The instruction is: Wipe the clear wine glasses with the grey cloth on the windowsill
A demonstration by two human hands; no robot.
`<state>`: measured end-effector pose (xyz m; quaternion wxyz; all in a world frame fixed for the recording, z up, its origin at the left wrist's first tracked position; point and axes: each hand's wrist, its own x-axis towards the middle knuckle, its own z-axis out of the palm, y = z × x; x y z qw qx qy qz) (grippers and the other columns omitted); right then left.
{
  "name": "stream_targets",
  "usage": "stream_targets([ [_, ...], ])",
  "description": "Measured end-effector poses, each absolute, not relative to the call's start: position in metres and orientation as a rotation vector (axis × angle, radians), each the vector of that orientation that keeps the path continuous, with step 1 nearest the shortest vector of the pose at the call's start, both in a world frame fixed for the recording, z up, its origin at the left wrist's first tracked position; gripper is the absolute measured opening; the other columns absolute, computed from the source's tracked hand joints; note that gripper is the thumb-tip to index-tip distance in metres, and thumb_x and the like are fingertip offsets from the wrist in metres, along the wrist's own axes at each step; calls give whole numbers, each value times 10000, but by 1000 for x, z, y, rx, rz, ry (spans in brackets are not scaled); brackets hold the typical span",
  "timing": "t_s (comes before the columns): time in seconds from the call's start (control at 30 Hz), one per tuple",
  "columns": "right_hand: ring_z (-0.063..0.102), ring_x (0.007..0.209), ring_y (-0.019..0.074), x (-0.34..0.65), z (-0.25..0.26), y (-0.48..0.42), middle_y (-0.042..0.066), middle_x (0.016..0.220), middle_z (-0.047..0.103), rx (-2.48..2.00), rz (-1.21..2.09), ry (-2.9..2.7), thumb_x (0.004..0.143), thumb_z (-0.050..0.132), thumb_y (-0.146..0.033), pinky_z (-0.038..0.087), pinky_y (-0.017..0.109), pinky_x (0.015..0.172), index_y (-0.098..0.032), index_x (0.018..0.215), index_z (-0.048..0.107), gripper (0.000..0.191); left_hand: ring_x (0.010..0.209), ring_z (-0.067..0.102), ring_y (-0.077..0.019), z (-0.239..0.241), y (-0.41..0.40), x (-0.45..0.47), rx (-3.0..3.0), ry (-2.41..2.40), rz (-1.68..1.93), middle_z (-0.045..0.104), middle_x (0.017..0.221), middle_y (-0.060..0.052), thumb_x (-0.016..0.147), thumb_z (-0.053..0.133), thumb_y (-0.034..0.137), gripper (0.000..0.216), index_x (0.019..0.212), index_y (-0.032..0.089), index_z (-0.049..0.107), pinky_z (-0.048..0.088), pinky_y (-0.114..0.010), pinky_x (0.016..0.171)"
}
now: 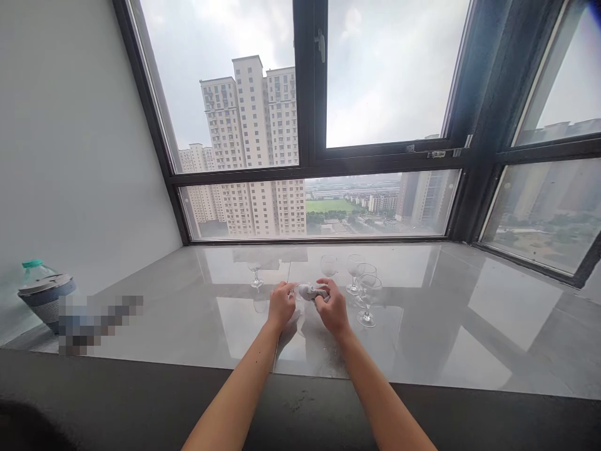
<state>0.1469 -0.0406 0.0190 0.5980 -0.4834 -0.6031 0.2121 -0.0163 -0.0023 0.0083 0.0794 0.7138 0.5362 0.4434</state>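
Observation:
Both my arms reach out over a glossy grey marble sill (446,313) below a big window. My left hand (280,305) is closed on a clear wine glass (293,291) that is mostly hidden by the fingers. My right hand (333,308) pinches a pale grey cloth (310,291) pressed against that glass. The two hands almost touch, a little above the sill. One wine glass (256,273) stands alone beyond my left hand. Several more wine glasses (367,299) stand upright just right of my right hand.
At the far left of the sill stands a dark round container (46,299) with a green-capped bottle (34,268) behind it, beside a blurred patch. A dark ledge (117,401) runs along the near edge. Black window frames (310,156) close off the back and right.

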Motion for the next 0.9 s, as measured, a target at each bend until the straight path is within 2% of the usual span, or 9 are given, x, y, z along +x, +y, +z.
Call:
stream_targets([
  [0.13,620,704,187,149,20,-40,55,916,699,-1198,404,-1231,730,467,-228,467,292,661,-199,1128,547,408,800,612,-175,4,9,-25,1603,1662,1559,662,868,-45,846,499,263,270,1045,209,672,472,-325,779],
  [0.2,645,774,212,150,19,-39,68,937,704,-1260,368,-1211,747,470,-243,471,307,693,-203,1145,540,406,835,643,-177,5,12,-26,1349,1504,1573,684,890,-58,861,516,364,262,1035,198,620,491,-322,761],
  [0.33,659,827,214,149,14,-37,67,978,709,-1293,398,-1328,763,488,-240,474,309,731,-222,1181,515,418,1001,664,-177,12,9,-20,1194,1008,1434,705,1043,-101,881,506,521,303,927,225,547,520,-356,874],
  [0.47,651,760,181,145,13,-36,32,890,715,-1230,507,-1479,739,502,-194,477,285,728,-226,1122,535,386,1109,633,-205,18,3,-14,1139,698,1346,707,1110,-100,847,605,502,267,841,242,540,493,-399,971],
  [0.6,637,706,156,141,19,-42,5,844,704,-1119,502,-1543,745,495,-187,475,263,697,-228,1109,546,369,1066,643,-217,15,3,-12,1143,643,1395,724,1041,-92,793,686,485,281,836,232,571,500,-408,933],
  [0.7,622,669,151,143,18,-63,18,904,696,-1119,384,-1508,785,488,-211,474,261,657,-228,1162,527,380,942,665,-207,11,4,-11,1282,730,1423,723,959,-89,771,687,521,367,924,191,634,506,-370,866],
  [0.8,647,721,182,159,6,-98,67,1038,684,-1161,213,-1512,835,478,-246,486,278,638,-244,1229,506,395,919,661,-201,7,5,-11,1436,891,1426,719,954,-91,751,697,518,403,951,169,677,490,-334,842],
  [0.9,656,731,213,198,-8,-131,88,1051,683,-1265,-46,-1534,838,505,-282,481,301,614,-262,1174,544,339,848,664,-196,3,5,-9,1535,1052,1371,720,901,-88,707,734,488,380,917,173,700,489,-317,767],
])
